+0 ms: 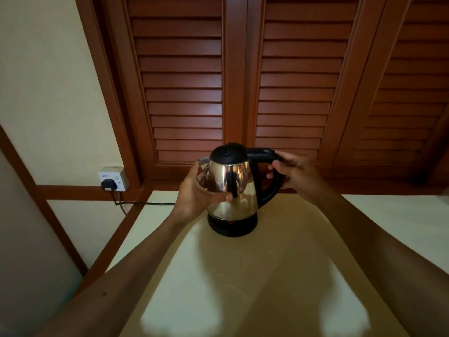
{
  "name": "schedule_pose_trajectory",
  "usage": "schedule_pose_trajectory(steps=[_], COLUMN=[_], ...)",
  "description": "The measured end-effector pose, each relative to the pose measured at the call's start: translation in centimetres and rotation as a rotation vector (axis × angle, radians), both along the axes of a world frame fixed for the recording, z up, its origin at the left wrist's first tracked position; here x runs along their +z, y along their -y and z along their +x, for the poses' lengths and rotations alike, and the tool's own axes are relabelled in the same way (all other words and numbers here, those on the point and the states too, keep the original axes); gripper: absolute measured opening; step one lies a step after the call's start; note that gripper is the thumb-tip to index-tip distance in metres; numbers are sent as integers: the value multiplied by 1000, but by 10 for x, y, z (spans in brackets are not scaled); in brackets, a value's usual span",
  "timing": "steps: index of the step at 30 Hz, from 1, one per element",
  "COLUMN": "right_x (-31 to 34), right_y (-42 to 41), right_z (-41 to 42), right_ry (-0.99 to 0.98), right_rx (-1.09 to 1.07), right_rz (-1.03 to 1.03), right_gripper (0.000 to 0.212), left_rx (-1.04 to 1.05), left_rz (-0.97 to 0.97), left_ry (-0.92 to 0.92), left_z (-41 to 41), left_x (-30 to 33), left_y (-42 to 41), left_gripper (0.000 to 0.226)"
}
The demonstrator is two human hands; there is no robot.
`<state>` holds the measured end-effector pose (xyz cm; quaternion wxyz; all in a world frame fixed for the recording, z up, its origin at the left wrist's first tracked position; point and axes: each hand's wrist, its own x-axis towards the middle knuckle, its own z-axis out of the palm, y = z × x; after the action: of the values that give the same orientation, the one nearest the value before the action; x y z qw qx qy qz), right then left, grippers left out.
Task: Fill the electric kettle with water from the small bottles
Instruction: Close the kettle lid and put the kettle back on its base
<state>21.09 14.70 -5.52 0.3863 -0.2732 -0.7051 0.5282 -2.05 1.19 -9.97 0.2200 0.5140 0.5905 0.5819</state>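
A stainless-steel electric kettle [232,188] stands upright on its black base [232,226] toward the far edge of the pale counter [243,288], roughly midway between its left and right edges. Its black lid [228,152] is closed, and the spout [202,160] points left.

The left hand [196,188] cups the kettle's left flank just under the spout, the fingers curved round the far side of the steel body and the thumb [224,197] pressed across the front of it. The right hand [295,175] grips the black handle [267,176] on the kettle's right side, fingers wrapped round the upper bend of the handle, with fingertips showing through the loop (the kettle's polished side mirrors a dark upright shape, too small to make out). Both forearms reach in from the near edge of the counter and throw soft shadows on its surface.

A black power cord [145,203] runs from behind the left wrist off the counter's left edge to a black plug [108,184] seated in a white wall socket [114,178], which sits on a wooden rail beyond the far left corner. Brown louvred wooden doors [243,81] rise behind the far edge.
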Motion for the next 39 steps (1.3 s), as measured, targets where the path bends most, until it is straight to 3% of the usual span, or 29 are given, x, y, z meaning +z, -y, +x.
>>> schedule_pose_trajectory(steps=[27,39], right_x=[-1,-12], right_y=[3,18], right_z=[1,7], right_ry=[-8,-58], right_rx=[-5,-61], right_rz=[-59,-15], right_gripper=[37,34], left_rx=[171,1], left_rz=[-13,-56], left_ry=[-116,-28], left_z=[21,3], left_x=[4,9], left_y=[7,6], left_gripper=[102,104])
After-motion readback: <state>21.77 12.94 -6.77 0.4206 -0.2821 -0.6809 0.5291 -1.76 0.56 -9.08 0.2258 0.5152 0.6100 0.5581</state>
